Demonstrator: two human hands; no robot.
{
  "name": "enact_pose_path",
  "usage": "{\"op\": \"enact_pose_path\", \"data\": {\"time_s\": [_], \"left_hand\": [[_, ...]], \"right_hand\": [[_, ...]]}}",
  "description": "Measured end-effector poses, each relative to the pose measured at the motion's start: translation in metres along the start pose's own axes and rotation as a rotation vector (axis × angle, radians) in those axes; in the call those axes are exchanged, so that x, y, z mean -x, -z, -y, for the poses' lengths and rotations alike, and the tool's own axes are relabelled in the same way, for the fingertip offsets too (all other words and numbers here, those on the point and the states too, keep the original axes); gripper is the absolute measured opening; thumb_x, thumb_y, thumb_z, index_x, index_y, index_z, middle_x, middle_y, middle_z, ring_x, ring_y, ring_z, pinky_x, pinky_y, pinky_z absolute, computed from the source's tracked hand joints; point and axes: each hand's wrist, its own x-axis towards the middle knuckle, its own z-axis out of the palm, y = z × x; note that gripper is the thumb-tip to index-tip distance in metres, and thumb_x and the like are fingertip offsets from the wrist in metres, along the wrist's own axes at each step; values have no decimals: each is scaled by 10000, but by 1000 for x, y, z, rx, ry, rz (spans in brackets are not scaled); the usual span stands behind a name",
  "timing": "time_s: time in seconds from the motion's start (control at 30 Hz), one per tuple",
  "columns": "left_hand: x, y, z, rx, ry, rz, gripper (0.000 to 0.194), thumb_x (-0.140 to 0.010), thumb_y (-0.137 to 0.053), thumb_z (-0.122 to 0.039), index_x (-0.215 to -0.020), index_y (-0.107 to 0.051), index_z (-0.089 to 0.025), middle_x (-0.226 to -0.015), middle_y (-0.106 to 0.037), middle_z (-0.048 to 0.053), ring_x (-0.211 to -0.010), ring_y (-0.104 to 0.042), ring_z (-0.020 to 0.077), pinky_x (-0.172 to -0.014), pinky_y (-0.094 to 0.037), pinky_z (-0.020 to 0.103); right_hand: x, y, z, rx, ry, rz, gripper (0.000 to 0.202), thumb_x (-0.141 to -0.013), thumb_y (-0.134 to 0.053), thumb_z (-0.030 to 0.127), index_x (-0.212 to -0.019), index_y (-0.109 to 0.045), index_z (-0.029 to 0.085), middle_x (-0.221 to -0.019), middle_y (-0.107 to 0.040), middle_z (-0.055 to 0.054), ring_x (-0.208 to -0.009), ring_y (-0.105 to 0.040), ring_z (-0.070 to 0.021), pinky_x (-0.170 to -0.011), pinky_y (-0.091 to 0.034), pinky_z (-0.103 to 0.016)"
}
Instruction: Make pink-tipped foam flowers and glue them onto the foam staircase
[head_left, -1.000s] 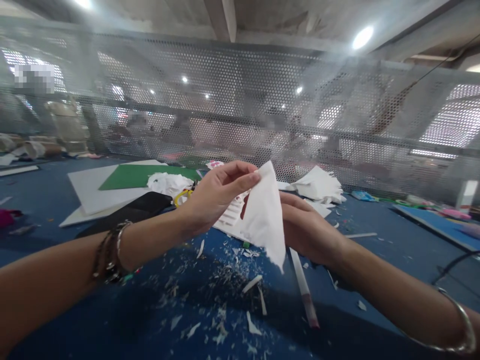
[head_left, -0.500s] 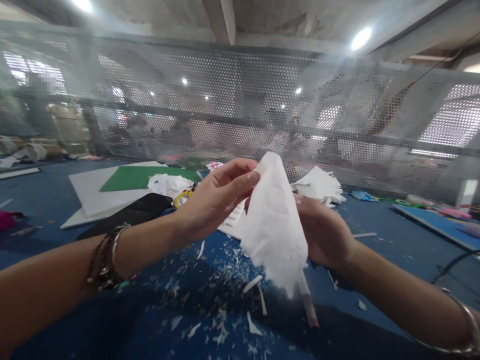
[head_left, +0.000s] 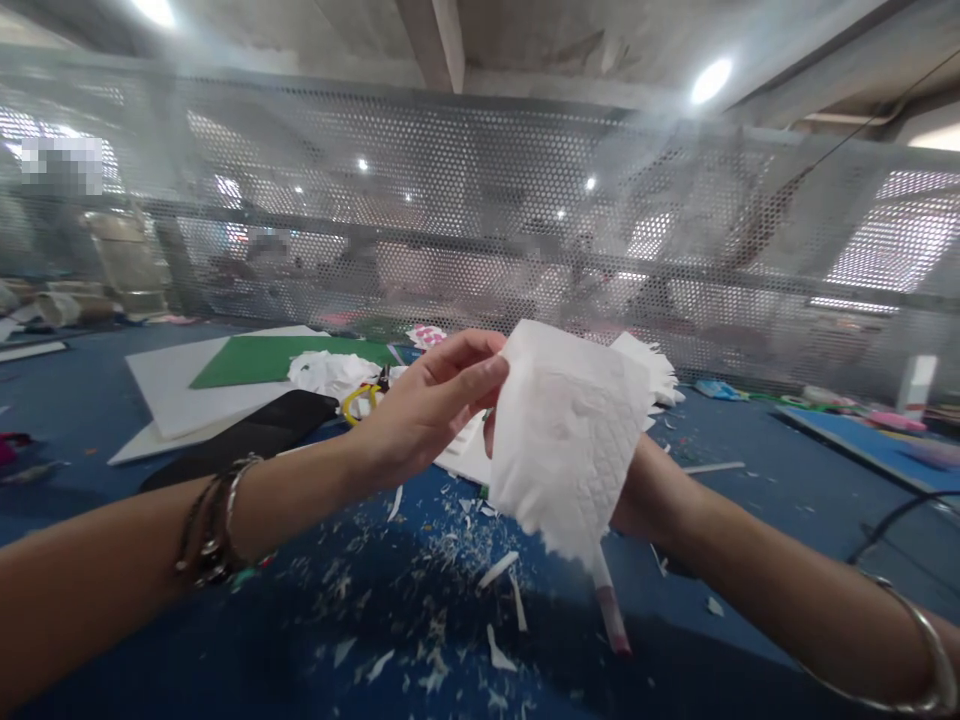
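A sheet of white tissue paper [head_left: 566, 430] with a ragged lower edge and a quilted pattern is held up in front of me. My left hand [head_left: 442, 390] pinches its left edge between thumb and fingers. Behind the paper's right side is my right hand [head_left: 637, 490], its fingers covered by the sheet, so their grip cannot be seen. Below the paper a slim pen-like stick [head_left: 613, 618] with a reddish end shows; its upper part is hidden.
Paper scraps [head_left: 495, 570] litter the blue tabletop [head_left: 285, 650]. To the left lie a green sheet [head_left: 247, 362], white boards [head_left: 169, 390], a black flat object [head_left: 247, 435] and yellow-handled scissors [head_left: 358, 402]. Fringed white paper [head_left: 652, 368] and a blue board [head_left: 862, 445] are right, before a perforated metal screen [head_left: 450, 220].
The tissue paper has turned and spread wider to the right, showing its quilted face. My right hand is now more hidden behind it. My left hand keeps its pinch.
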Motion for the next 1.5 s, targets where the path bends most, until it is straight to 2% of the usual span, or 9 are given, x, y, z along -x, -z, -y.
{"op": "enact_pose_path", "data": {"time_s": [0.23, 0.47, 0.6, 0.83, 0.97, 1.1, 1.27, 1.37, 1.5], "left_hand": [[-3, 6, 4, -30, -79, 158, 33, -721, -618, -209, -703, -590, -210, -551, -544, -70, -466, -504, 45, -464, -418, 153], [-8, 10, 5, -106, -137, 63, 68, -675, -659, -211, -688, -592, -204, -598, -559, -57, -576, -517, 63, -582, -427, 176], [-8, 13, 0, -118, -156, 18, 74, -673, -658, -223, -695, -590, -205, -651, -573, -53, -635, -529, 72, -637, -424, 192], [-13, 15, -10, -172, -174, -61, 75, -692, -636, -245, -693, -584, -191, -682, -576, -44, -643, -523, 78, -648, -421, 208], [-19, 23, -10, -355, -235, -165, 117, -700, -620, -305, -730, -589, -196, -716, -602, -31, -644, -534, 91, -634, -414, 222], [-17, 27, -6, -835, -422, -97, 91, -714, -599, -268, -736, -594, -180, -720, -615, -1, -680, -545, 118, -647, -409, 224], [-4, 14, -3, -1073, -580, 33, 38, -748, -538, -198, -713, -524, -192, -721, -599, 3, -667, -533, 122, -639, -406, 234], [0, 7, -5, -1029, -531, 67, 66, -756, -532, -200, -699, -499, -198, -728, -590, -3, -682, -536, 122, -634, -406, 230], [2, 5, -6, -895, -481, 111, 48, -763, -526, -194, -721, -502, -196, -745, -565, -3, -724, -532, 119, -661, -409, 220]], "right_hand": [[0, -4, 3, -306, -180, -28, 190, -646, -605, 358, -585, -574, 181, -550, -524, 22, -472, -441, -64, -408, -379, -169], [-1, 0, -2, -240, -148, 14, 191, -651, -597, 366, -690, -578, 180, -491, -536, 37, -404, -432, -63, -369, -361, -183], [-1, 4, -3, -199, -125, 52, 118, -716, -547, 223, -619, -587, 169, -503, -556, 31, -421, -486, -55, -419, -415, -173], [-1, 12, 0, -58, -76, 174, 400, -853, -365, 312, -547, -574, 162, -490, -574, -1, -423, -507, -68, -456, -439, -191], [-13, 33, 0, -130, 113, -75, 432, -861, -259, 427, -710, -580, 182, -539, -548, 0, -500, -529, -104, -536, -453, -252], [-17, 45, 9, 165, 307, -419, 260, -834, -353, 394, -903, -515, 202, -786, -541, -24, -739, -544, -134, -696, -443, -296], [-4, 29, 17, 867, 517, -257, 347, -750, -536, 247, -1080, -435, 217, -978, -521, -48, -923, -495, -168, -797, -406, -316], [2, 20, 18, 964, 487, -149, 279, -783, -508, 246, -1056, -457, 219, -927, -557, -35, -851, -529, -154, -711, -432, -271], [5, 18, 18, 900, 430, -168, 143, -826, -458, 219, -959, -508, 226, -774, -575, 12, -660, -540, -95, -578, -417, -206]]}}
